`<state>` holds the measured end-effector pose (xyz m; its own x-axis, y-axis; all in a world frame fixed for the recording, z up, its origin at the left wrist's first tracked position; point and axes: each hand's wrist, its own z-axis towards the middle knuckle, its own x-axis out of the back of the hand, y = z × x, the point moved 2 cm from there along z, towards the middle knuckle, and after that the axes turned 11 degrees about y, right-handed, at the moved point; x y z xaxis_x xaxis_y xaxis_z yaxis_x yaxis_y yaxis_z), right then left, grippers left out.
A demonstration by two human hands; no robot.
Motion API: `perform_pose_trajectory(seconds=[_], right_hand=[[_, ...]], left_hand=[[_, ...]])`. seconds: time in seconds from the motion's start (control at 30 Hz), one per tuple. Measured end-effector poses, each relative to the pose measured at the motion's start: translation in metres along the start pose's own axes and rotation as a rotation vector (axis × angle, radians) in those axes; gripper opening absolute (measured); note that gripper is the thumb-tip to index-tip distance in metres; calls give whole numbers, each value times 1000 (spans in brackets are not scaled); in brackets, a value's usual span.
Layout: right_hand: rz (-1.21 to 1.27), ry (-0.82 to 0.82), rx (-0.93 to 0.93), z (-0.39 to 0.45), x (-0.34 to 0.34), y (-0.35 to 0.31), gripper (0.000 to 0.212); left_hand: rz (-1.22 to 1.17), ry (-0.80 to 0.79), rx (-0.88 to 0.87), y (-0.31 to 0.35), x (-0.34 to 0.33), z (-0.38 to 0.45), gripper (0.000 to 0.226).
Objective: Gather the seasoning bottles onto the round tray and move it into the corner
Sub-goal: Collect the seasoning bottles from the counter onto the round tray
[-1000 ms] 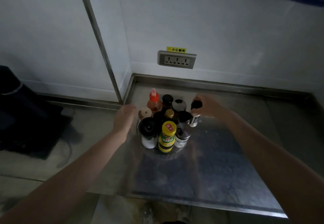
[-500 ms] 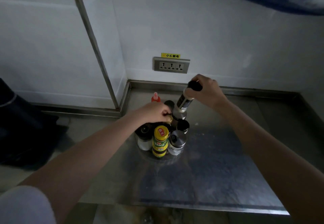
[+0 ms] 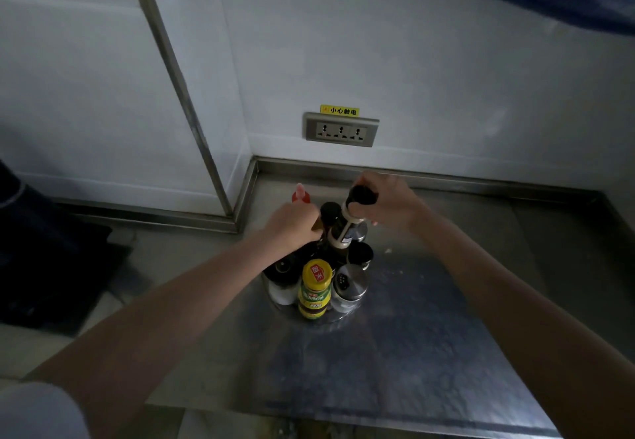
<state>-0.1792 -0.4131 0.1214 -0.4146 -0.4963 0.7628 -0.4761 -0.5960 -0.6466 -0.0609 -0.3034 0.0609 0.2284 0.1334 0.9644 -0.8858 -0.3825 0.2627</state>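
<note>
Stainless steel counter (image 3: 429,352), dimly lit, is being occupied near its back left corner by the round clear tray (image 3: 347,316), on which the seasoning bottles are being crowded together, the yellow-capped jar with a green label (image 3: 315,289) at the front and the steel-lidded shaker (image 3: 350,285) touching it. A black-capped bottle with a white collar (image 3: 347,222) is being gripped at its cap by the right hand (image 3: 388,203) and held tilted above the cluster. The left hand (image 3: 293,223) is being curled around a dark bottle (image 3: 328,213) behind the jar, beside the red-capped squeeze bottle (image 3: 301,194).

Little free space is being left on the tray, so neighbouring bottles are likely being put at risk of toppling if the tilted one is being lowered at an angle. Beyond the tray, open counter is being left toward the raised steel back rim (image 3: 429,177) and the left rim (image 3: 245,194), below the grey wall socket (image 3: 342,129).
</note>
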Motion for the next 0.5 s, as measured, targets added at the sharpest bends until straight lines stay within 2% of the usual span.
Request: perform_pose_trajectory(seconds=[0.17, 0.3, 0.4, 0.5], right_hand=[[-69, -68, 83, 0, -6, -5, 27], [-116, -112, 114, 4, -9, -8, 25], [-75, -117, 69, 7, -7, -8, 23], [-28, -136, 10, 9, -7, -2, 22]], left_hand=[[-15, -14, 2, -3, -10, -5, 26], [21, 89, -38, -2, -9, -8, 24], [86, 189, -64, 0, -10, -10, 25], [172, 213, -59, -4, -10, -12, 36]])
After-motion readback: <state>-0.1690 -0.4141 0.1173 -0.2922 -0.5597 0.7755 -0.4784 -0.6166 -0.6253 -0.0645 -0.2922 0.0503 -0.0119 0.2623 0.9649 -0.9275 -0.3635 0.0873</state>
